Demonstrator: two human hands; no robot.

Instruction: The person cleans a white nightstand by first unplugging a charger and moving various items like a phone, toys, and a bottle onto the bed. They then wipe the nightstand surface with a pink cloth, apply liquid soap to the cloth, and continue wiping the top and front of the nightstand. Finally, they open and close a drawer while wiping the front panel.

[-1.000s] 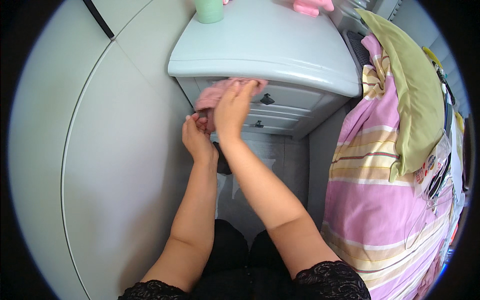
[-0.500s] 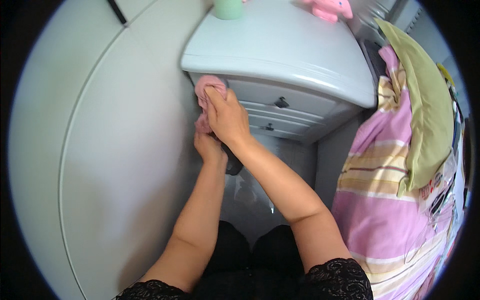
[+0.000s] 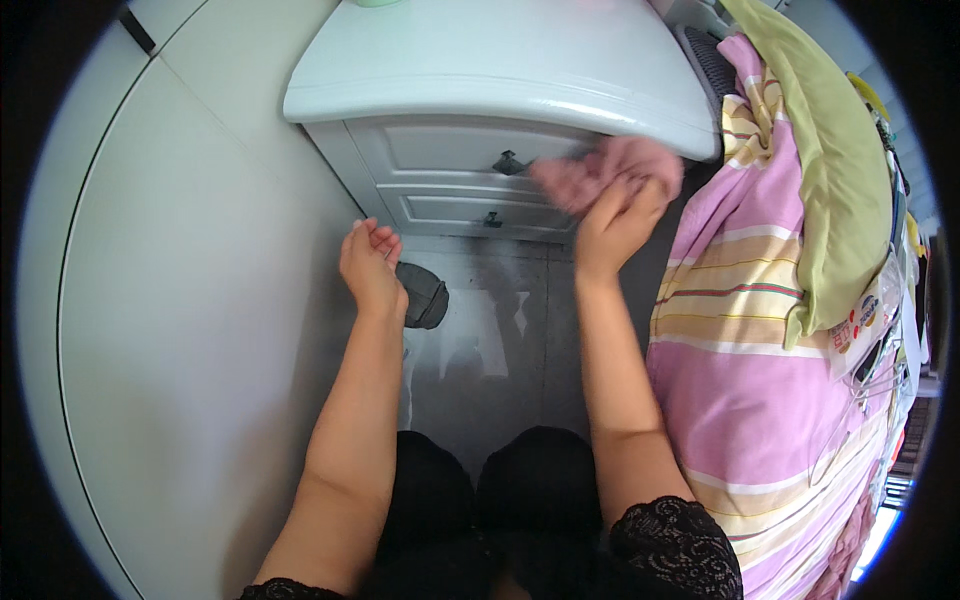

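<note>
A crumpled pink cloth (image 3: 625,165) is gripped in my right hand (image 3: 618,225), at the right end of the upper drawer (image 3: 440,150) of a white nightstand (image 3: 500,70). The cloth is slightly blurred and lies just under the overhanging top. Away to the left, my left hand (image 3: 372,268) holds nothing; its fingers are loosely bent and apart, beside the nightstand's lower left corner. The lower drawer (image 3: 440,209) is closed like the upper one, and each has a small dark handle.
Along the left stands a pale cabinet panel (image 3: 200,300). A dark grey rounded object (image 3: 426,297) rests on the shiny grey floor (image 3: 490,340) near my left hand. On the right is a bed with striped pink and yellow bedding (image 3: 735,370) and a green pillow (image 3: 845,180).
My right hand has carried the cloth from the nightstand's left front corner to its right end. My left hand has come off the cloth and moved a little left. The view has shifted.
</note>
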